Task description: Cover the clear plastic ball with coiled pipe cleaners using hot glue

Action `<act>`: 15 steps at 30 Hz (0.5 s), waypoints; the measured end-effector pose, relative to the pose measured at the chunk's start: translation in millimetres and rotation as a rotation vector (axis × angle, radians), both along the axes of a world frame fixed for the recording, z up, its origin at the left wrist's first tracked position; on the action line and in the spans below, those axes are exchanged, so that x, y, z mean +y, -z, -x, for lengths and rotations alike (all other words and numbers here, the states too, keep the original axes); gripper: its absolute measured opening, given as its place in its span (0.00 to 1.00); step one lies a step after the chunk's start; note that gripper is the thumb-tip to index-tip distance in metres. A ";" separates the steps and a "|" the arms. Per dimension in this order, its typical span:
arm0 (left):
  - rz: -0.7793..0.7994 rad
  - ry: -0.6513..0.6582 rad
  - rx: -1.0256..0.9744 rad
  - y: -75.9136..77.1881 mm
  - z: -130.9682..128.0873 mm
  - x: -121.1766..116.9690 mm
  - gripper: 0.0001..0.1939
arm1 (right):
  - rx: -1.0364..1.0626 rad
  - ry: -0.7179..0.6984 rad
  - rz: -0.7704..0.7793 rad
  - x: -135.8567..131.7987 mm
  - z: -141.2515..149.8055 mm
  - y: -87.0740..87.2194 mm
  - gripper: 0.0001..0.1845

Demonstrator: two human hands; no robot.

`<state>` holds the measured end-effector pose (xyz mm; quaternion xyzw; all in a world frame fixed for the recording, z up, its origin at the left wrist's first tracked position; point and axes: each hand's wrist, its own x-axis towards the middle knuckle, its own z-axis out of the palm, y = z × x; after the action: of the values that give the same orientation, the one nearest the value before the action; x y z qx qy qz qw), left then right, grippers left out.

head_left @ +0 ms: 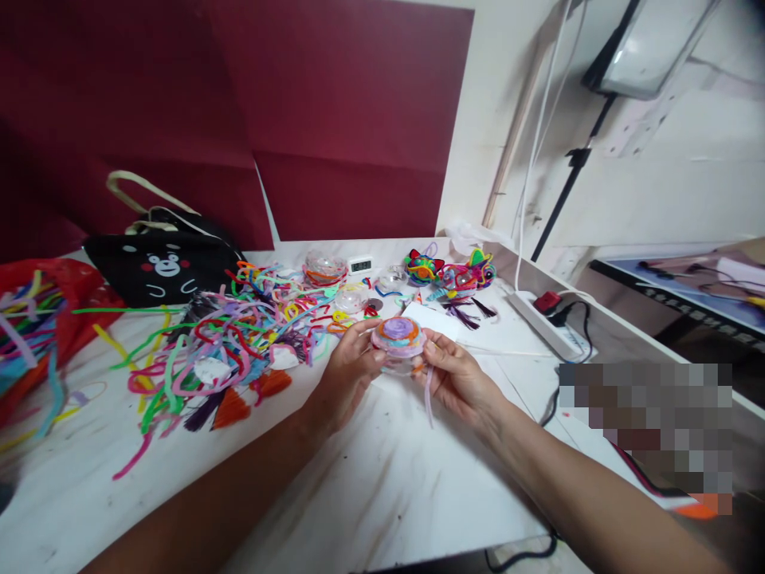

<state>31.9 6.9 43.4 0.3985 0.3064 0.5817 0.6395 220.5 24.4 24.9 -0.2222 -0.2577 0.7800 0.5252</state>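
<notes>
Between both hands, above the table, is a clear round plastic shell (397,333) whose top is covered with coiled pipe cleaners in purple, orange, light blue and pink. My left hand (345,368) grips it from the left, thumb at the front and fingers behind. On the other side, my right hand (457,373) has its thumb and fingers closed on the right rim. A loose lavender pipe cleaner end (429,399) dangles below the right fingers. Just behind the shell lies a white sheet (439,319).
Left of my hands spreads a heap of loose pipe cleaners (203,351) with tassels. Behind are clear plastic shells (351,300), a small digital clock (361,265) and colourful finished figures (423,267). A power strip (547,327) stands at right, a black bag (161,267) at back left.
</notes>
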 end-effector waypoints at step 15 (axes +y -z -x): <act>0.188 -0.074 0.022 -14.6 -6.6 -17.9 0.32 | -0.034 0.083 -0.006 -4.2 5.4 7.3 0.30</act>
<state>38.5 -11.0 58.0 0.3314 0.3813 0.5691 0.6487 215.1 20.2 17.6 -0.2444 -0.2596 0.7527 0.5535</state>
